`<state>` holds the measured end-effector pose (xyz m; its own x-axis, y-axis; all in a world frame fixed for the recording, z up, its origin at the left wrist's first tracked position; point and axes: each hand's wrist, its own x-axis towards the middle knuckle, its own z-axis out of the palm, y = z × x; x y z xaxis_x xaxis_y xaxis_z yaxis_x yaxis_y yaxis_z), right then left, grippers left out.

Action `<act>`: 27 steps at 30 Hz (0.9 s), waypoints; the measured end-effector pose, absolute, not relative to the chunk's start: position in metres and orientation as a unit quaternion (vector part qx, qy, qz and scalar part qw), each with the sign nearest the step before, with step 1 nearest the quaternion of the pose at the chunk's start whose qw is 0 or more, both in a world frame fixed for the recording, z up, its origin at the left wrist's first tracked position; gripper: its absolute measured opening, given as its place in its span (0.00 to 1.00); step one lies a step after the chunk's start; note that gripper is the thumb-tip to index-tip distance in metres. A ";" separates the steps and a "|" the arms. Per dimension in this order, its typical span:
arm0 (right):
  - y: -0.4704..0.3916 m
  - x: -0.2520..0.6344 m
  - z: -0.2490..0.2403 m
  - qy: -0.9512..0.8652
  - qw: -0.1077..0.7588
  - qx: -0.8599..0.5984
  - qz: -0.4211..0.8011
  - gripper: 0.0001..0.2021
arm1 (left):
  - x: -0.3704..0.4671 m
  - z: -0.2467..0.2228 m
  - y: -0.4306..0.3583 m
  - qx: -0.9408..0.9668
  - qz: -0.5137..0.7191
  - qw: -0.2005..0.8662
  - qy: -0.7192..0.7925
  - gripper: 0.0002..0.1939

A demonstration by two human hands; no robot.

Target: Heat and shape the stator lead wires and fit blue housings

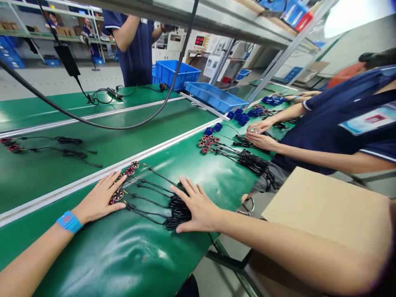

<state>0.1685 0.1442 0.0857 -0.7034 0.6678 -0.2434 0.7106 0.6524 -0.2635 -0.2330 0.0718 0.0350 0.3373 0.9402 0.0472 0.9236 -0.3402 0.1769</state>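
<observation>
Seen in the head view, the person beside me works with both hands palm down over one row of black cables [178, 211] on the green worktop [139, 258]. The left hand [103, 194] is spread over the stator-like coils [118, 195] at the cables' far end, near the white rail [162, 144]; the right hand [198, 206] is spread too, its fingers over the coiled bundles, pinching nothing that I can make out. Covering both ends likely keeps the row together, and the leads run roughly side by side between, probably so they don't tangle. The palms hide whatever lies beneath. Just beyond, a second batch of cables [253, 163] lies near a co-worker's hands [261, 136], well apart from this row, perhaps so the two don't mix.
</observation>
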 end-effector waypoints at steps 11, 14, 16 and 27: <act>0.168 0.256 0.083 0.887 0.066 0.457 -0.011 0.37 | -0.127 0.044 0.167 0.839 0.085 0.104 0.528 0.45; 0.194 0.314 0.077 0.856 0.062 0.508 0.073 0.34 | -0.074 0.055 0.204 0.833 0.112 0.091 0.533 0.51; 0.212 0.342 0.072 0.844 0.027 0.516 0.146 0.36 | -0.055 0.069 0.210 0.834 0.128 0.080 0.531 0.50; 0.149 0.084 0.068 0.994 -0.079 0.062 -0.039 0.27 | -0.165 0.125 -0.015 0.769 0.097 -0.052 0.630 0.44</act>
<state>0.0836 0.1491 0.0677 -0.9800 0.1286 0.1518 0.1164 0.9894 -0.0870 -0.1649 -0.0145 0.1246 0.1881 0.9585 0.2140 0.9786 -0.2014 0.0419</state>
